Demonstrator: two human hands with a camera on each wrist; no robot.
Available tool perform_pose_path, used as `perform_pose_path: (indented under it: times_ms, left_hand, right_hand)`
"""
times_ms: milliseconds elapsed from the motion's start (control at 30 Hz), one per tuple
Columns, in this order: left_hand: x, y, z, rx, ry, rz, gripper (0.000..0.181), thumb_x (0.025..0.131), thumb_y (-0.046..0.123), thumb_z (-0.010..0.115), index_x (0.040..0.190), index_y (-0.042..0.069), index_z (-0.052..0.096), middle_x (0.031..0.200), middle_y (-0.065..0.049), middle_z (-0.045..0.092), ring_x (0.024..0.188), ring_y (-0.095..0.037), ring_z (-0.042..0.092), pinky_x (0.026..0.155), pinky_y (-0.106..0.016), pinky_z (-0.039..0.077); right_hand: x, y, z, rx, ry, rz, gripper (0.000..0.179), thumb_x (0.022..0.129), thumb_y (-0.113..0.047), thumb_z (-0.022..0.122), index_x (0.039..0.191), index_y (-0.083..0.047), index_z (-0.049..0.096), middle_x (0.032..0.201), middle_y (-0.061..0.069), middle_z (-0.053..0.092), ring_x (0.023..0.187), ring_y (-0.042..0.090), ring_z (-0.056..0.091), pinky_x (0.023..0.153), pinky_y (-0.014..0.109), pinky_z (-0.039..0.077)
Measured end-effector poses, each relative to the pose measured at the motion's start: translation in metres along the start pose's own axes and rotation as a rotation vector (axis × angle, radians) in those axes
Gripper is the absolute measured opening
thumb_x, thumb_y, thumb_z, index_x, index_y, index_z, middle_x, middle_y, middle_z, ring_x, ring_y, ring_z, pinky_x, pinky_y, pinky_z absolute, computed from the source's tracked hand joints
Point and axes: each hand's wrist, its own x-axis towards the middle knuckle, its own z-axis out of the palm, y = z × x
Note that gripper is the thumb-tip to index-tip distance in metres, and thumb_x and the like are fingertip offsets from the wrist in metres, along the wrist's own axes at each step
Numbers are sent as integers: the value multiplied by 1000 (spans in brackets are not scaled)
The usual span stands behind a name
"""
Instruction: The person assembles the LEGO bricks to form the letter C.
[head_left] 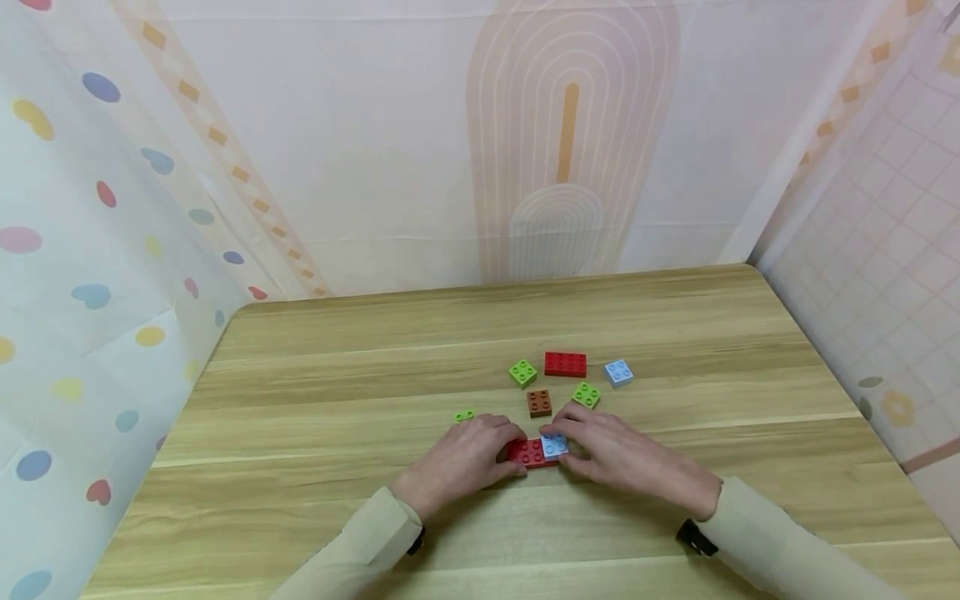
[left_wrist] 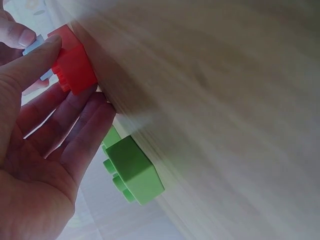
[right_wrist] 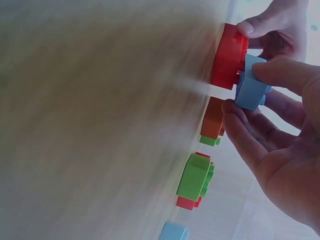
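My left hand (head_left: 463,463) holds the left end of a long red toy building brick (head_left: 528,453) that rests on the wooden table. Between the thumb and fingers of my right hand (head_left: 633,457) is a small light blue brick (right_wrist: 251,85). It sits over the studs at the red brick's right end and looks slightly tilted in the right wrist view. Whether it is fully pressed down I cannot tell. Just behind the left hand stands a green brick (left_wrist: 136,170), partly hidden in the head view.
Beyond the hands lie a brown brick (head_left: 539,403), a green brick (head_left: 586,395), another green brick (head_left: 522,373), a long red brick (head_left: 566,364) and a light blue brick (head_left: 618,372). Patterned curtains surround the table's back and sides.
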Motion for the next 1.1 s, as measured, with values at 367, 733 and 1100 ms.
perform_pose_path:
  times_ms: [367,733,1100]
  left_hand:
    - [-6,-4,-2,-48,-49,-25,36,90,35,74,119,13,70,111,3,68,102,-10,63,89,-31,53]
    - [-10,-4,1,-93,-41,-40,37,92,31,72,125,14,68,119,2,67,112,-14,60,97,-36,50]
    - [-7,2,-1,-57,-4,31,37,94,32,71,126,15,67,123,3,66,114,-12,60,97,-33,50]
  right_hand:
    - [3,1,0,-30,-6,-23,36,91,-19,73,125,-10,67,115,-3,58,94,8,55,82,37,52]
    - [2,0,2,50,-10,50,48,87,-23,76,130,-9,61,120,-1,60,102,10,56,90,41,50]
    - [-3,7,-2,90,5,109,38,88,-19,76,122,-9,65,116,1,65,101,14,61,85,34,53]
